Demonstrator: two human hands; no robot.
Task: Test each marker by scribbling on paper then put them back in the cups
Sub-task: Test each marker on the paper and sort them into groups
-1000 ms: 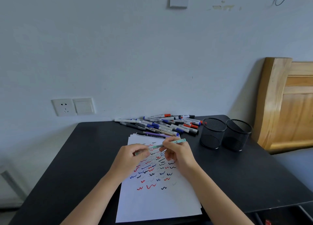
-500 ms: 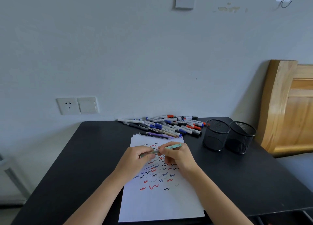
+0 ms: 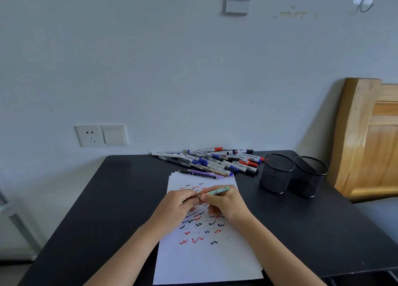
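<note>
left hand (image 3: 183, 201) and right hand (image 3: 226, 201) both pinch green marker (image 3: 217, 190), fingers curled | paper (image 3: 206, 262) carries many scribbles (image 3: 198, 239) | marker pile (image 3: 215, 162) loose, both cups (image 3: 276, 173) look empty

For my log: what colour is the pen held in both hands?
Mint green pen, clearest in the head view.

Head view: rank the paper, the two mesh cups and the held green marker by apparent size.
1. paper
2. left mesh cup and right mesh cup: look alike, unranked
3. green marker, partly hidden
</note>
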